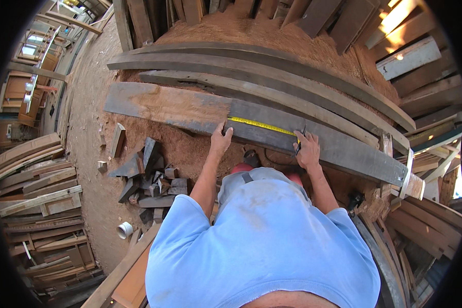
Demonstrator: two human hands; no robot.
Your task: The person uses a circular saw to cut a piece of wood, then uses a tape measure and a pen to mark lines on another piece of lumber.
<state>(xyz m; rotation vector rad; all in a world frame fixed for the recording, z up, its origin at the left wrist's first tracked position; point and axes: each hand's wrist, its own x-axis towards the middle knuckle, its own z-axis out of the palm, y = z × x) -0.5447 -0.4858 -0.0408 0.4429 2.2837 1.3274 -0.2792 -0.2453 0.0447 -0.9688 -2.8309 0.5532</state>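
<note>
Sawdust-covered floor (97,146) throughout. Three long curved-looking beams (241,68) lie on the far side; nearer, a broad grey plank (256,134) runs left to right, brown with dust on its left part. Heap of wood offcuts (156,179) on the near left, short white pipe piece (124,230) nearer still. Left hand (220,138): fingers bent at the tape's left end; can't tell if pinching or just pressing. Right hand (307,150): curled round a dark item (295,147) at the other end, probably the tape case. Yellow tape blade (264,124) lies along the plank between both hands. Risks: left fingertips slipping would shift the end and spoil the reading; dust under the blade or a skewed lay could too; loose offcuts could trip a leftward step.
</note>
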